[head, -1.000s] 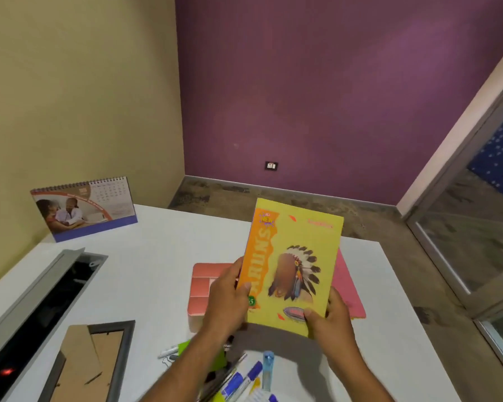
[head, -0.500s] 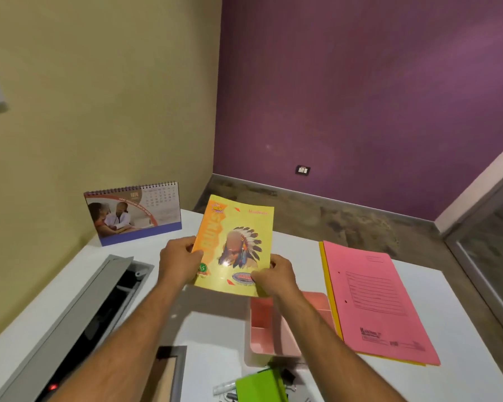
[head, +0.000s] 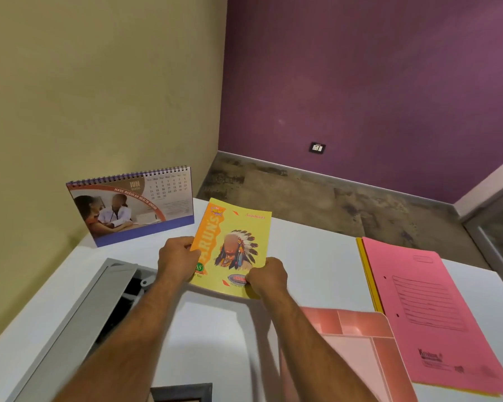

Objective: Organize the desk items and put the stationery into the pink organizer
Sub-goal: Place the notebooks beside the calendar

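White bench (head: 317, 256) now carries the notebook (head: 233, 248) toward eleven o'clock beside the calendar (head: 131, 204) (both hands' fingers (head: 186, 242) clamped on it), leaving the organizer (head: 357, 340) uncovered.

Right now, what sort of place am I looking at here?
Probably a small office or study room. A white desk carries a desk calendar, a pink file folder and a pink organizer, and both hands, left and right, hold a yellow notebook.

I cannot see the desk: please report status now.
Left hand and right hand both grip yellow notebook. Pink organizer empty. Nothing blocking.
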Tool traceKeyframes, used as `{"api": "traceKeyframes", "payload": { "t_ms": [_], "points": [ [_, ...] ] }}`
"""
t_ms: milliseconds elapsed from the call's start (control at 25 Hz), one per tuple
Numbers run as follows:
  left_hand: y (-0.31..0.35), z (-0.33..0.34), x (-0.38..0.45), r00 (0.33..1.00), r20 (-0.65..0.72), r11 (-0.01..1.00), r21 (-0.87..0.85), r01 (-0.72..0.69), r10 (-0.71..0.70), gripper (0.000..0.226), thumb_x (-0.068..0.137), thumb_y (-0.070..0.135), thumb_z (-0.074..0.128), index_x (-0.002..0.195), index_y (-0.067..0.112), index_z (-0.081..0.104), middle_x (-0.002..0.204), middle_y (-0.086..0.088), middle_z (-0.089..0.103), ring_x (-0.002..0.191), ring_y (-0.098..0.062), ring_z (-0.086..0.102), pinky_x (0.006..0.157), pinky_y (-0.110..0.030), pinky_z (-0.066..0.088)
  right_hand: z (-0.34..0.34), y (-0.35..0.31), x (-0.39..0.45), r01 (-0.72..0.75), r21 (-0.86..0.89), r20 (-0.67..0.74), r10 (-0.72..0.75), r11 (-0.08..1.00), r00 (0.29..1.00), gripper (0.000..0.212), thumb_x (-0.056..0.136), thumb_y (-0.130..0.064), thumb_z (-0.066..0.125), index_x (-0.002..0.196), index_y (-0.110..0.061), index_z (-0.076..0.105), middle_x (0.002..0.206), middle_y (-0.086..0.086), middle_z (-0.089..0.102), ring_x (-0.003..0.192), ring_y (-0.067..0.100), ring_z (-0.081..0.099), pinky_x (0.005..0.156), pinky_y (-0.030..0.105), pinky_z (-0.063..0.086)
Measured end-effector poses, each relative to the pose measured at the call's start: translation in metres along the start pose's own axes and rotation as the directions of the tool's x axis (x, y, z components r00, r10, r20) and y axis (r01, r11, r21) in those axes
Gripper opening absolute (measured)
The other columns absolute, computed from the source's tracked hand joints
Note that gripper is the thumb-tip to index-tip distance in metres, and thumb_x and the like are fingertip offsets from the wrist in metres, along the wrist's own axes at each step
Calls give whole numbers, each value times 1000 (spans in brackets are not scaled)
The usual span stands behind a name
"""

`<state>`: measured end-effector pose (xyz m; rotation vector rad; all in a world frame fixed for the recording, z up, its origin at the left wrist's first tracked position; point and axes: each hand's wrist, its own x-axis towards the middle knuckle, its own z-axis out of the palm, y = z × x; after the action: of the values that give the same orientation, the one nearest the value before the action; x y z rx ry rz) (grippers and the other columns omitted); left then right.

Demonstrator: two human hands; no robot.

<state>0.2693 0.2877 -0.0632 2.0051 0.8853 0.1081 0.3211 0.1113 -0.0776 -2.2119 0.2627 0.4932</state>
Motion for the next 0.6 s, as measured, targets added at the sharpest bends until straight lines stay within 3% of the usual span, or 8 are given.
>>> {"api": "traceKeyframes", "payload": {
  "t_ms": [200,400,600],
  "points": [
    [-33,21,17,1000,18,999,41,12,-13,15,89,11,64,94,20,75,92,-5,75,78,-23,67,75,-38,57,29,16,11,-57,-61,-42,55,996,998,22,77,-10,62,99,-7,61,96,5,65,84,25,61,67,29,48],
    [-42,28,18,996,-69,989,138,-52,62,19,90,22,66,107,20,73,100,-4,74,81,-23,64,71,-31,48,41,17,14,-59,-135,-116,44,989,992,40,71,-24,68,106,-11,56,110,9,60,96,27,63,79,39,57],
    [-48,35,11,991,-74,948,308,-85,113,21,95,31,58,112,23,64,101,0,70,92,-22,60,74,-37,54,37,17,8,-91,-230,-123,64,969,990,51,72,-25,73,115,-13,47,116,8,50,108,29,54,86,43,53]
  ]
}}
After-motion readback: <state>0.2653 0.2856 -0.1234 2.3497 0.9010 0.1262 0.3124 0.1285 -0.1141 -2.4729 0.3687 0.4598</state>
